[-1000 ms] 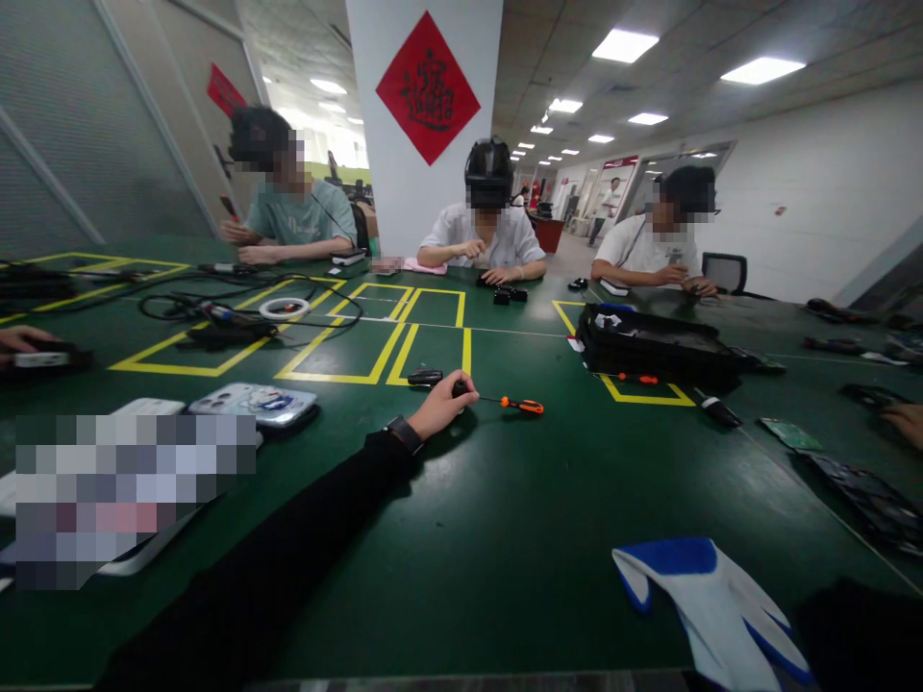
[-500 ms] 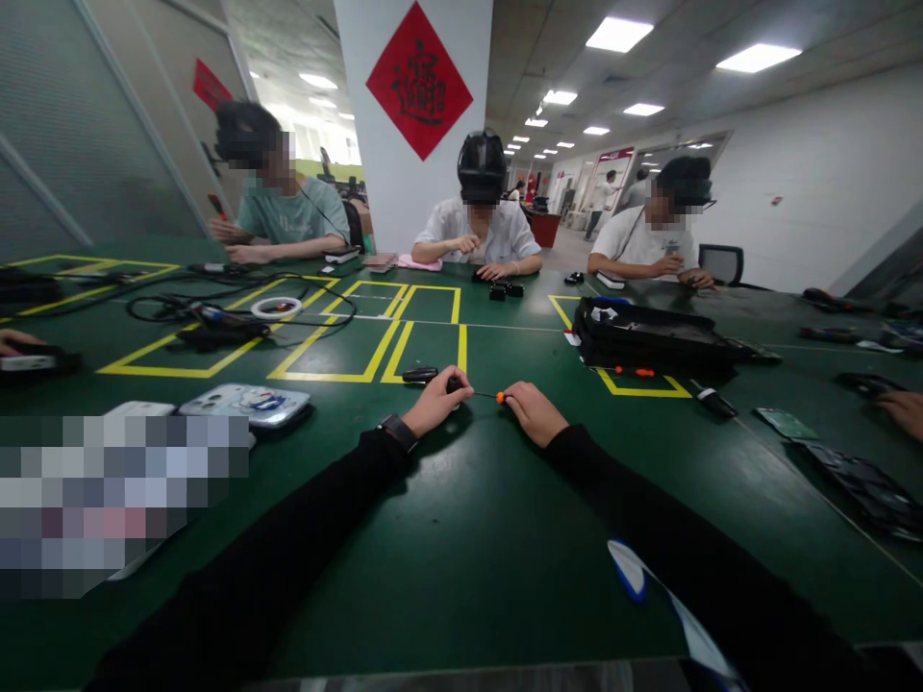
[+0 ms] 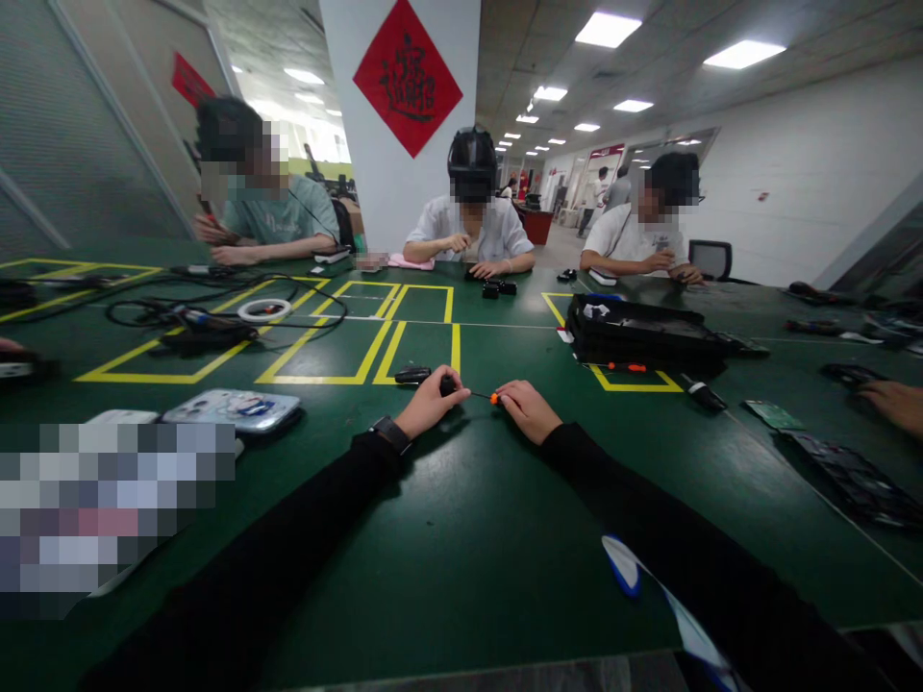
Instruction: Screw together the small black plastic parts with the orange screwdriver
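Note:
Over the green table, my left hand (image 3: 431, 402) is closed around a small black part (image 3: 448, 385), mostly hidden by the fingers. My right hand (image 3: 530, 410) grips a screwdriver (image 3: 494, 398) with an orange handle end showing; its thin shaft points left and reaches the left fingertips. Whether the tip touches the black part, I cannot tell. Just beyond the left hand lies a black handheld-looking object (image 3: 412, 376).
Phones (image 3: 235, 410) lie to the left, near cables (image 3: 216, 312) and a white ring (image 3: 264, 309). A stack of black trays (image 3: 641, 332) stands at right, with an orange tool (image 3: 627, 367) before it. Co-workers sit across; other people's hands show at both sides.
The whole view has shifted slightly, so most things sit a bit further left. Both hands keep the same hold, with the screwdriver still pointing at the left fingers.

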A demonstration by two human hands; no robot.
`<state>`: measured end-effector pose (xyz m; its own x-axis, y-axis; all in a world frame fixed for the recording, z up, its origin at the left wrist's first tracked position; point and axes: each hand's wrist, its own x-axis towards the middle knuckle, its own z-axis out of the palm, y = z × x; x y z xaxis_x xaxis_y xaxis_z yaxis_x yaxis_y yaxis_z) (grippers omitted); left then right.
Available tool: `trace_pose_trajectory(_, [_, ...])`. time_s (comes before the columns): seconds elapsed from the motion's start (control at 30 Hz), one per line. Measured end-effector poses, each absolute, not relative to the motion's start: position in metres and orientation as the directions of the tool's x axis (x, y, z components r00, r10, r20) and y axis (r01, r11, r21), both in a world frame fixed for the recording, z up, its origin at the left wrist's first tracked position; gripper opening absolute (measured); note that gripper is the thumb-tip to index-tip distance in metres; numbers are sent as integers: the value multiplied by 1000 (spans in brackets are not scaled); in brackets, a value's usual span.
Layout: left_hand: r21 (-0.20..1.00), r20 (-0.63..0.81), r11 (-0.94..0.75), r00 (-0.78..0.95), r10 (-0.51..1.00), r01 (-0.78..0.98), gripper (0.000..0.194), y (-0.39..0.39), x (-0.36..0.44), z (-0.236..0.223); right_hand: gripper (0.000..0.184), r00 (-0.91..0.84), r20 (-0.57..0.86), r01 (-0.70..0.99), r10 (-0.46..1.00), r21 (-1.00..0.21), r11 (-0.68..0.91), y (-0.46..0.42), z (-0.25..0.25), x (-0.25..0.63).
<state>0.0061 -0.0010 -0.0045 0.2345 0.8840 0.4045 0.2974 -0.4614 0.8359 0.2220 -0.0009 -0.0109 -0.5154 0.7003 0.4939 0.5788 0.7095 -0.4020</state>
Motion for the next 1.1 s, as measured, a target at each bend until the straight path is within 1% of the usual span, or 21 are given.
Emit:
trace_pose_trajectory(0.13, [862, 369, -429, 245, 897, 272, 25, -1, 6, -6, 15, -492, 485, 580, 723, -437, 687, -1, -13, 225])
trace_pose_trajectory(0.23, [863, 363, -420, 233, 902, 281, 26, -2, 7, -5, 19, -475, 448, 578, 757, -490, 652, -5, -12, 225])
trace_pose_trajectory(0.3, [857, 371, -426, 227, 900, 290, 25, -2, 7, -5, 23, -480, 445, 567, 756, -500, 655, -6, -12, 224])
trace_pose_trajectory(0.43, [857, 369, -426, 234, 900, 289, 24, -2, 7, -5, 19, -469, 489, 595, 736, -441, 672, -3, -12, 224])
trace_pose_trajectory(0.53, [858, 365, -421, 229, 903, 294, 24, -2, 7, -5, 21, -465, 493, 621, 736, -411, 668, 2, -14, 224])
trace_pose_trajectory(0.73, [862, 354, -409, 222, 908, 298, 24, -2, 7, -5, 14, -458, 493, 608, 740, -434, 665, 3, -17, 226])
trace_pose_trajectory(0.9, [830, 406, -456, 211, 889, 323, 21, 0, 7, -6, 20, -447, 457, 606, 769, -478, 636, -1, -15, 226])
trace_pose_trajectory(1.0, [831, 406, -458, 219, 887, 315, 22, 0, 6, -7, 19, -447, 468, 614, 762, -459, 642, 0, -14, 225])
trace_pose_trajectory(1.1, [842, 388, -442, 222, 895, 309, 23, -1, 6, -7, 22, -458, 478, 630, 750, -420, 653, 1, -13, 224])
